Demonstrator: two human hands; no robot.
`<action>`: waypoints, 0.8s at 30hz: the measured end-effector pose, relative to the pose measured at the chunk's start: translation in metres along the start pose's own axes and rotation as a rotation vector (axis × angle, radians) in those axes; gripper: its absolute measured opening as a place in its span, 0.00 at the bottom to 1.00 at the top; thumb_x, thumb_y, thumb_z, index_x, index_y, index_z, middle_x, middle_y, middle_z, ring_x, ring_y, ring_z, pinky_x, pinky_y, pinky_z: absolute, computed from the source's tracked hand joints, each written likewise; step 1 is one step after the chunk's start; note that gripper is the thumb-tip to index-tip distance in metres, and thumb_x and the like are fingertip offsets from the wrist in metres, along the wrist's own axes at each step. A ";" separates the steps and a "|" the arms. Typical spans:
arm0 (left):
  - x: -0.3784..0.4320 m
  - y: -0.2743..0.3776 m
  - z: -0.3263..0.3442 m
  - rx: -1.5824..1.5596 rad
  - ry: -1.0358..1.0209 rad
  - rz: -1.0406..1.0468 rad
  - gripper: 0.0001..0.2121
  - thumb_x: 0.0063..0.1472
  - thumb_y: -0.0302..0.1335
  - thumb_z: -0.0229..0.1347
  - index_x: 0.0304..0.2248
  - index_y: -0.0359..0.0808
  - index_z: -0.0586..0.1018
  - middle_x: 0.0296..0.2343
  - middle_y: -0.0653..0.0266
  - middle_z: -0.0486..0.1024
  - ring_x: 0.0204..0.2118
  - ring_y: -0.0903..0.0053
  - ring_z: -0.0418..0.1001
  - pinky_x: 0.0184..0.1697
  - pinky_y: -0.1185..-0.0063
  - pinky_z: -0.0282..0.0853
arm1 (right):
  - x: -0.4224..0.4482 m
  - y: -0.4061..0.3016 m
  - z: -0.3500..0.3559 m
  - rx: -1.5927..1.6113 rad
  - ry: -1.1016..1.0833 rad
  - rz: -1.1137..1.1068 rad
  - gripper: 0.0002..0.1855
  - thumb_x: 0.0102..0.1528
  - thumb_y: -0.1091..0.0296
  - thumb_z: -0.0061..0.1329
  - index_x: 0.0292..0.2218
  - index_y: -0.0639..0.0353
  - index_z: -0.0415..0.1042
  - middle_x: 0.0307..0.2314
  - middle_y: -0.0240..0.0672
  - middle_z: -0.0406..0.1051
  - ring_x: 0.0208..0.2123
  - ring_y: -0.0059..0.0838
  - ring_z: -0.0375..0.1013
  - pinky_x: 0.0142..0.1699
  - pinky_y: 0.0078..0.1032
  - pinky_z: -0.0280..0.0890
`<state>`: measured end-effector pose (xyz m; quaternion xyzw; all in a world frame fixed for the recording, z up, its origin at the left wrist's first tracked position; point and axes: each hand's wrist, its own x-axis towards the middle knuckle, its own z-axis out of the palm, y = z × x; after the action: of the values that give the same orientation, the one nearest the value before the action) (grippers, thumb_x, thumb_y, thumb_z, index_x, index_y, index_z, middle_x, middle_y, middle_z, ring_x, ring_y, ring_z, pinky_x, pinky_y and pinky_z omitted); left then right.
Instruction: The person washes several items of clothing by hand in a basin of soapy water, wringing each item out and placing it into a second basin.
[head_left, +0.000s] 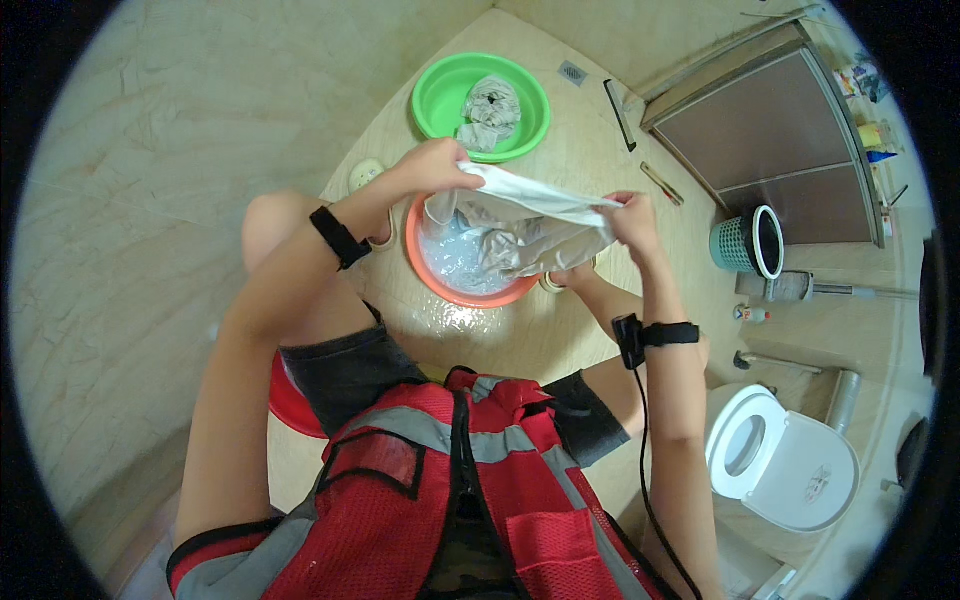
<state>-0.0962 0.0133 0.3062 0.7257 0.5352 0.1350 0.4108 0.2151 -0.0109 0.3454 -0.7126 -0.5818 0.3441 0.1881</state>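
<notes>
A wet white cloth garment (536, 217) is stretched between both hands above an orange basin (480, 300). My left hand (442, 166) grips its upper edge at one end. At the other end, my right hand (631, 221) pinches the same edge. The garment's lower part hangs in folds over the basin and hides its right side. Sudsy, bluish water (457, 259) shows in the basin's left part. Beyond it stands a bright green basin (536, 124) with a bunched light-coloured cloth (493, 109) inside.
A brush (661, 184), a dark bar-shaped thing (619, 116) and a drain grate (572, 73) are on the floor. On the right are a teal basket (729, 244), a cabinet (772, 127) and a toilet (750, 435). Water wets the tiles near the orange basin.
</notes>
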 end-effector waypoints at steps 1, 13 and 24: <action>0.001 -0.001 -0.003 -0.002 0.025 0.028 0.15 0.41 0.36 0.57 0.23 0.30 0.76 0.19 0.56 0.74 0.22 0.71 0.72 0.27 0.75 0.66 | -0.003 -0.012 -0.011 0.055 -0.009 -0.002 0.06 0.41 0.70 0.52 0.21 0.64 0.73 0.14 0.33 0.69 0.16 0.21 0.67 0.21 0.21 0.61; -0.030 0.084 -0.070 -0.773 -0.113 -0.024 0.08 0.51 0.28 0.52 0.30 0.34 0.75 0.25 0.70 0.72 0.27 0.88 0.70 0.28 0.88 0.65 | -0.070 -0.111 -0.093 0.208 -0.064 -0.290 0.05 0.45 0.72 0.48 0.25 0.62 0.72 0.13 0.26 0.66 0.12 0.11 0.59 0.15 0.12 0.50; -0.102 0.199 -0.132 -0.785 0.240 0.303 0.08 0.52 0.25 0.53 0.31 0.29 0.74 0.24 0.68 0.73 0.25 0.86 0.70 0.30 0.87 0.67 | -0.097 -0.162 -0.183 0.263 0.128 -0.615 0.14 0.49 0.69 0.47 0.38 0.63 0.70 0.32 0.35 0.71 0.31 0.20 0.71 0.36 0.16 0.66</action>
<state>-0.0877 -0.0357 0.5607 0.5642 0.3748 0.4701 0.5659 0.2234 -0.0385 0.6070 -0.4935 -0.7071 0.2981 0.4094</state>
